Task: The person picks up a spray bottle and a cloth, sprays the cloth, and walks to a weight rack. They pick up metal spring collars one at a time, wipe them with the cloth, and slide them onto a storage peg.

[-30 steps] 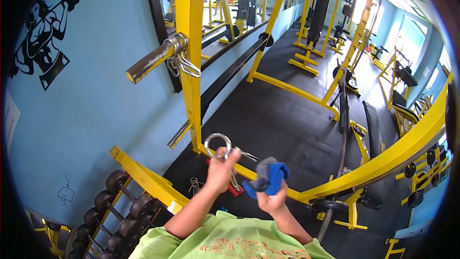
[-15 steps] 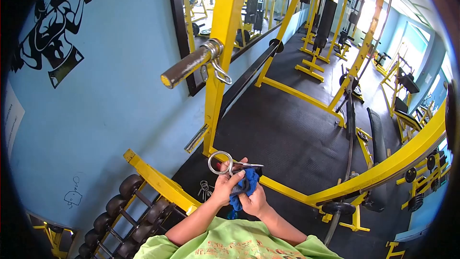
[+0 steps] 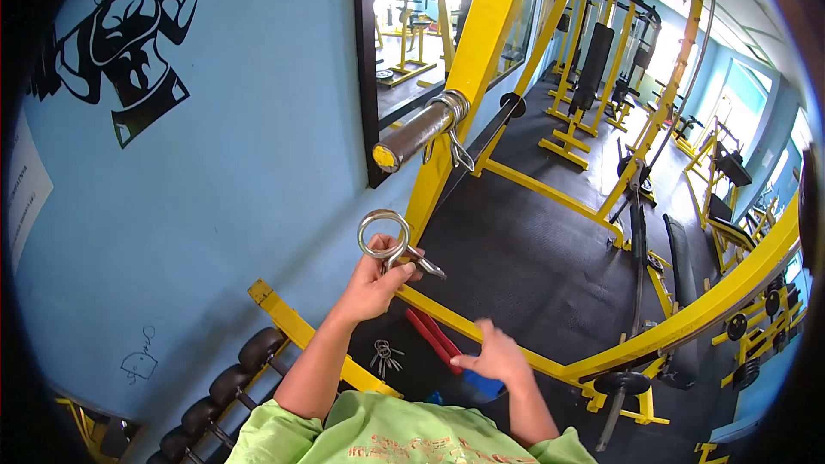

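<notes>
My left hand (image 3: 374, 288) is closed around the handles of a metal spring collar (image 3: 384, 235), its coil standing up above the fingers. Lower right, my right hand (image 3: 498, 357) has its thumb and fingers apart and is slightly blurred. A blue cloth (image 3: 483, 383) shows just below that palm, apparently loose from the fingers. Another spring collar (image 3: 449, 110) sits on the worn metal peg (image 3: 412, 139) of the yellow rack, above and right of my left hand.
Several spring collars (image 3: 387, 357) lie on the black floor beside a long red object (image 3: 432, 339). Dumbbells (image 3: 262, 348) line a yellow rack at lower left. A yellow frame bar (image 3: 481, 326) crosses ahead. A barbell end with a plate (image 3: 620, 384) is at right.
My left hand has risen with the spring collar. My right hand has moved away to the right and let the blue cloth go. The red object has come into view.
</notes>
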`<state>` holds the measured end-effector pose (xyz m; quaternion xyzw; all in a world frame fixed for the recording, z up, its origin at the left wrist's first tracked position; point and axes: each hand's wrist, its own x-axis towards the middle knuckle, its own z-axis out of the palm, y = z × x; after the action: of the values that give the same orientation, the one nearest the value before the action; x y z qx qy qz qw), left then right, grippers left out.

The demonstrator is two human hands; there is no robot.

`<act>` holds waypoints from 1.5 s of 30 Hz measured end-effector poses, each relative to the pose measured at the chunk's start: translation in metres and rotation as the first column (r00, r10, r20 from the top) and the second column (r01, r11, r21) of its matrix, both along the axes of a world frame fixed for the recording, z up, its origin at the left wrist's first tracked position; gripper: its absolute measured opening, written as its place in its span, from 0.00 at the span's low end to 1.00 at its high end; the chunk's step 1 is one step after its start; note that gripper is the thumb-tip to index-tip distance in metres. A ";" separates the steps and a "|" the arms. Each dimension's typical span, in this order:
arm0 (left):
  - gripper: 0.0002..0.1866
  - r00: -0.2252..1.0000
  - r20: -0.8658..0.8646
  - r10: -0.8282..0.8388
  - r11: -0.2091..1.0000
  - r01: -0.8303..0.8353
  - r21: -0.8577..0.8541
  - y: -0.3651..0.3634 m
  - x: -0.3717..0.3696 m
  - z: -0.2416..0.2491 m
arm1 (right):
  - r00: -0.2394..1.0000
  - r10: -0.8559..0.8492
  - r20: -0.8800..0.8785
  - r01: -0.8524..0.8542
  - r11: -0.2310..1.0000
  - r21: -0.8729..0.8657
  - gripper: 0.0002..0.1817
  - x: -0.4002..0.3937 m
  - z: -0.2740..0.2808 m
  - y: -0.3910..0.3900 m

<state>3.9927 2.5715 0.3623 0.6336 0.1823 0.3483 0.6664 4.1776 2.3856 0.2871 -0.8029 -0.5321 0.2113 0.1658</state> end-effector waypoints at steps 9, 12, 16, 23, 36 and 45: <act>0.14 0.976 -0.047 -0.212 0.939 0.217 0.267 0.051 -0.006 0.033 | 0.946 0.251 -0.206 -0.073 0.782 0.619 0.42 -0.018 0.103 0.090; 0.18 0.993 -0.056 -0.104 0.883 0.118 0.455 0.061 -0.002 0.038 | 0.924 0.346 -0.165 -0.160 0.740 0.653 0.34 -0.028 0.110 0.119; 0.17 0.998 0.068 -0.009 0.857 -0.027 0.514 0.081 -0.003 0.037 | 0.917 0.391 -0.078 -0.233 0.685 0.690 0.26 -0.034 0.119 0.145; 0.12 0.979 0.157 0.129 0.890 -0.184 0.417 0.112 0.005 0.038 | 0.936 0.350 -0.033 -0.227 0.673 0.704 0.25 -0.030 0.127 0.178; 0.15 0.952 0.297 0.074 0.909 -0.187 0.371 0.157 0.041 0.005 | 0.957 0.178 0.227 -0.285 0.713 0.641 0.26 0.005 0.128 0.203; 0.15 0.883 0.374 0.284 0.782 -0.439 0.442 0.172 0.089 -0.007 | 0.971 0.057 0.231 -0.191 0.766 0.614 0.26 0.044 0.131 0.223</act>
<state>4.0813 2.7439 0.3553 0.6833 0.1031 0.5944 0.4113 4.2214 2.6083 0.4176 -0.6805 -0.6378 -0.0504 0.3572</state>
